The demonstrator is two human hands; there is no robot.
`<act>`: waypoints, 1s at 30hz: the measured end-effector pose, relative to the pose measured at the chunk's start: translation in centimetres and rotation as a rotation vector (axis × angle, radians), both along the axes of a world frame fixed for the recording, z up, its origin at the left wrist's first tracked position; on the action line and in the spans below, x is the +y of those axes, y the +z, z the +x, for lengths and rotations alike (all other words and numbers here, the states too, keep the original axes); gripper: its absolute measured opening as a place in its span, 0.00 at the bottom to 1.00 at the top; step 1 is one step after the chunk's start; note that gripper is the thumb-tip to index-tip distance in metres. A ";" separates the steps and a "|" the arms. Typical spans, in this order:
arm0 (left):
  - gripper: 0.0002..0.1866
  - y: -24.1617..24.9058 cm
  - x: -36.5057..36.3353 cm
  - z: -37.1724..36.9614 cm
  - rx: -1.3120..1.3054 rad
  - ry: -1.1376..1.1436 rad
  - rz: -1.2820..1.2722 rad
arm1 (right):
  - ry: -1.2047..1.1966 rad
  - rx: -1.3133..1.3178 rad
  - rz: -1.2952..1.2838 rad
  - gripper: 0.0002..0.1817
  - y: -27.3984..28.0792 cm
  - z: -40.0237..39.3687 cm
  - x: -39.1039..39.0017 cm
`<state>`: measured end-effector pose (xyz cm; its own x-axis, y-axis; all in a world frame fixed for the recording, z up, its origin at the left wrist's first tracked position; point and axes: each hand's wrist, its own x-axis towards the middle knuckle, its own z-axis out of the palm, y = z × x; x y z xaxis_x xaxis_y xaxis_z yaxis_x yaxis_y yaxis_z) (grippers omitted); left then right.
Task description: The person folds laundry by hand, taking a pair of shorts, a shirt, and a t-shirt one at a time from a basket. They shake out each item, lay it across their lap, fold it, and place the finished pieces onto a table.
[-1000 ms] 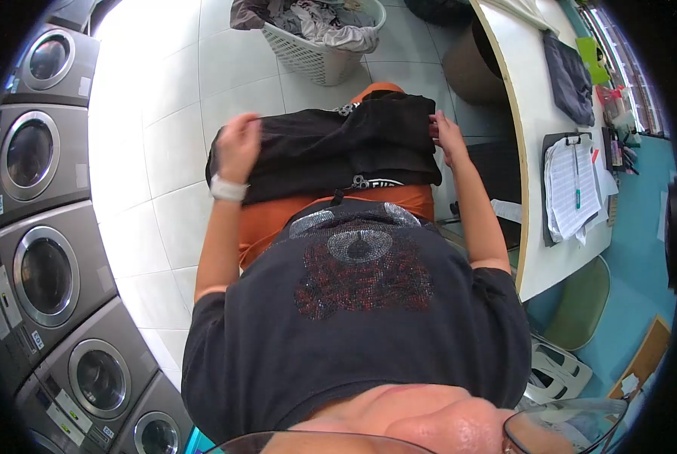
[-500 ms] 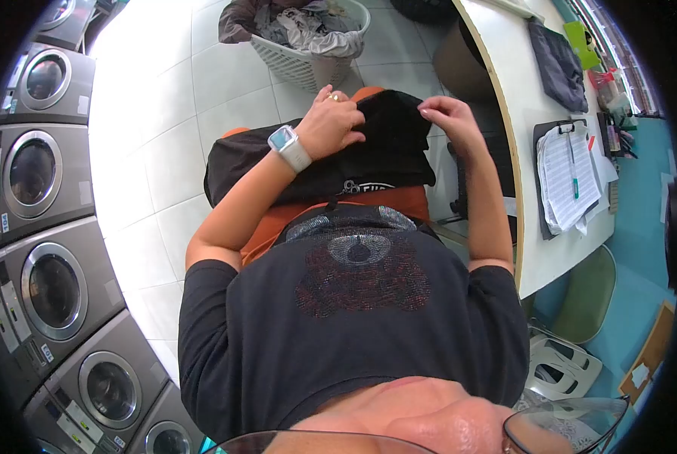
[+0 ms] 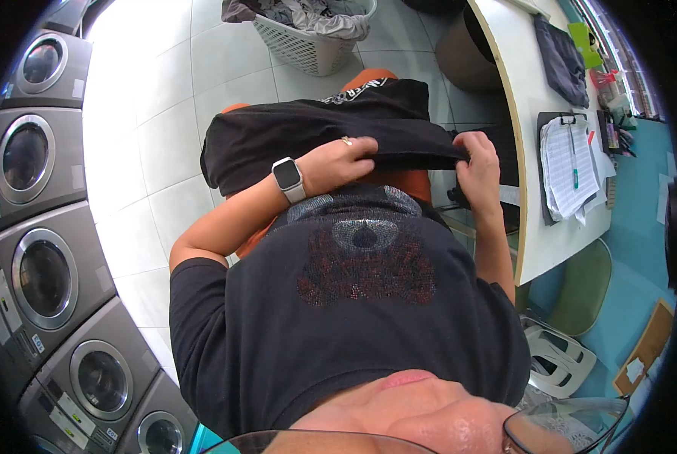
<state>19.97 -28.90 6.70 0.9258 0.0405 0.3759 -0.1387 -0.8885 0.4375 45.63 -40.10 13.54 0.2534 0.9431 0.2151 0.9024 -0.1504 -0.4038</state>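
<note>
A black garment (image 3: pixel 278 125) with white lettering near its far edge lies folded across the person's lap, over orange clothing. My left hand (image 3: pixel 338 165), with a ring and a white watch at the wrist, has its fingers closed on the garment's near edge. At the right end of that edge, my right hand (image 3: pixel 477 168) pinches the cloth between thumb and fingers. Between both hands the edge is stretched nearly straight. The fingertips of my left hand are partly hidden in the fabric.
Washing or drying machines (image 3: pixel 35 280) line the left side. Ahead stands a white laundry basket (image 3: pixel 308 51) holding clothes. A white table (image 3: pixel 531 257) on the right bears a clipboard (image 3: pixel 569 170) and a dark folded cloth (image 3: pixel 561 64). A dark bin (image 3: pixel 467 57) stands beside it.
Both hands have moved nearer the body, the right one also rightward. The garment's near edge is now held between them, and its lettering has gone from the near side to the far side.
</note>
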 end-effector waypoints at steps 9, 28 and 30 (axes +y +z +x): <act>0.10 -0.1 0.9 -1.2 0.102 0.137 -0.093 | 0.448 0.289 -0.476 0.07 -0.5 1.6 0.2; 0.22 -7.4 2.8 3.0 -0.166 0.789 -0.744 | -0.216 0.390 0.006 0.16 -13.4 2.3 5.3; 0.23 -7.8 2.7 3.2 -0.148 0.778 -0.706 | -0.213 0.293 -0.277 0.21 -15.0 4.0 6.0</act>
<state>23.18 -26.18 -1.12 0.4978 0.8555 0.1429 0.2644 -0.3066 0.9144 49.63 -34.10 -1.44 0.4607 0.8753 -0.1472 0.6934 -0.4584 -0.5559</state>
